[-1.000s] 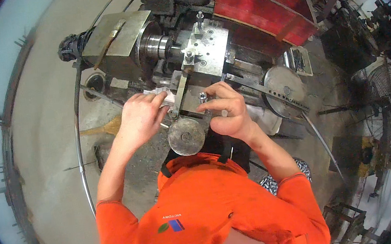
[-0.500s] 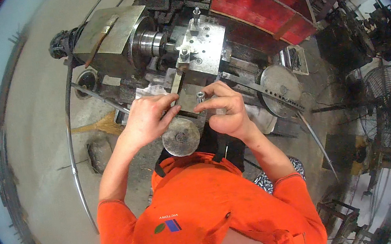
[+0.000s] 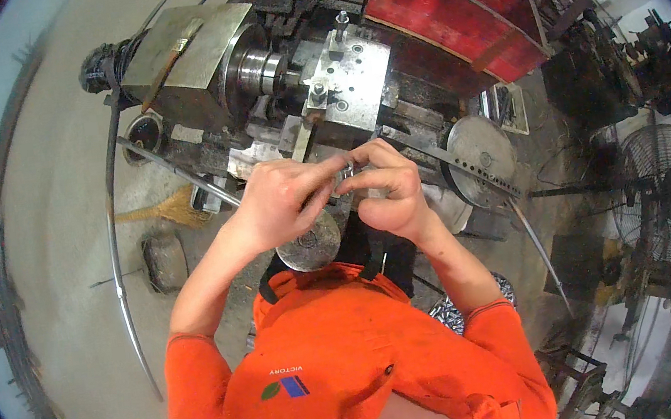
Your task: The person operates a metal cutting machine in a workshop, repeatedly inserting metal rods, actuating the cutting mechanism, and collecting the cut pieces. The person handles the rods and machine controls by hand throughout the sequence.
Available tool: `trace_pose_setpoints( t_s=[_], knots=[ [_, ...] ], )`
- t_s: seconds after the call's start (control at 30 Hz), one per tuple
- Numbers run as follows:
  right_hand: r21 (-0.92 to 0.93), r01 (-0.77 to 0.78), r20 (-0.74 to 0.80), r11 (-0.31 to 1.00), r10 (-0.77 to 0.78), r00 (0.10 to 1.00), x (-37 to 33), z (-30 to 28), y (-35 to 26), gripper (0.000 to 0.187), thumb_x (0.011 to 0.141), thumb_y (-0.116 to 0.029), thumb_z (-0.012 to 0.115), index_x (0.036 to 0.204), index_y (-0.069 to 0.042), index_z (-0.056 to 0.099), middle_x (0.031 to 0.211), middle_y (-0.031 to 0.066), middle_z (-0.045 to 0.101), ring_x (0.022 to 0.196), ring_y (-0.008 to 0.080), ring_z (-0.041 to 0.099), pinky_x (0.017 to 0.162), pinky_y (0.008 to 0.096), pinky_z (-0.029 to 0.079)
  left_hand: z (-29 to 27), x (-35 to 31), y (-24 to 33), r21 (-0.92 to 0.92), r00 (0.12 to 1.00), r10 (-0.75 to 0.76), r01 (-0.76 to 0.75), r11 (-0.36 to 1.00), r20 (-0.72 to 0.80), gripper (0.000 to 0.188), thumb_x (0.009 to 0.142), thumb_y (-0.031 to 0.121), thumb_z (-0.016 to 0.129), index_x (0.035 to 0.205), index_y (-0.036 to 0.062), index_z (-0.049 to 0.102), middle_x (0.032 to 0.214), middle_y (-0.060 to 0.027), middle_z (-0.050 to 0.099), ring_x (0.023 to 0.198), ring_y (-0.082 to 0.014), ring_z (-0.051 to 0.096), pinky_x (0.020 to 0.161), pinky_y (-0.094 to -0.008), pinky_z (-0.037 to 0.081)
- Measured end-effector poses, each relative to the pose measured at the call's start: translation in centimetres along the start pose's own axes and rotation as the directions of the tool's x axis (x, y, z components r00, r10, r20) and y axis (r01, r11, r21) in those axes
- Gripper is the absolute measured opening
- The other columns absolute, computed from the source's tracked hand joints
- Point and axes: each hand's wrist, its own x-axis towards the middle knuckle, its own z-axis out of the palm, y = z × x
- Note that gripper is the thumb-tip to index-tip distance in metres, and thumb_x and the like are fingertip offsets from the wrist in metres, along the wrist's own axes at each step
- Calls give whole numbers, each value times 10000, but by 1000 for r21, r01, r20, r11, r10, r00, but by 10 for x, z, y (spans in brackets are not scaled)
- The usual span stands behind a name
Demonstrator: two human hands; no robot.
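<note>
Between the thumb and fingers of my right hand [image 3: 390, 190] is a small, shiny, hollow metal sleeve [image 3: 346, 173], held over the near side of the lathe. My left hand [image 3: 288, 198] has its index finger and thumb closed in at the sleeve's left side and top, partly hiding it. Just beyond both hands stands the lathe's steel tool block [image 3: 353, 77], with bolts and a tool bar [image 3: 303, 140] pointing toward me. Left of the block is the round chuck [image 3: 258, 72]. A round metal handwheel [image 3: 309, 244] sits below my left hand.
A brush [image 3: 174, 66] lies on the headstock cover [image 3: 185, 44]. A larger disc wheel [image 3: 481, 156] and a perforated bar [image 3: 464, 162] are at the right. A red bin [image 3: 458, 14] stands behind. Long rods lean at both sides; a fan [image 3: 655, 187] stands far right.
My left hand has moved right, from beside the tool bar to the sleeve, and its fingers now meet it. My right hand keeps its hold on the sleeve in nearly the same place.
</note>
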Motion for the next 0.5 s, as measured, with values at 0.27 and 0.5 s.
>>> trace_pose_setpoints(
  t_s=[0.27, 0.5],
  knots=[
    [46, -49, -39, 998, 51, 998, -8, -1, 5, 326, 489, -104, 562, 792, -54, 670, 897, 149, 578, 808, 287, 538, 715, 332, 435, 2, -6, 0, -10, 999, 39, -39, 999, 33, 307, 707, 44, 597, 1013, 38, 586, 662, -97, 599, 596, -263, 590, 516, -353, 443],
    [8, -52, -27, 999, 52, 998, -6, -5, 3, 343, 487, -104, 568, 811, -67, 673, 893, 146, 572, 808, 287, 533, 707, 336, 434, -6, -10, -3, -34, 1000, -5, 6, 999, 6, 212, 706, 13, 600, 918, 7, 613, 653, -107, 592, 586, -267, 589, 521, -337, 436]
  ],
)
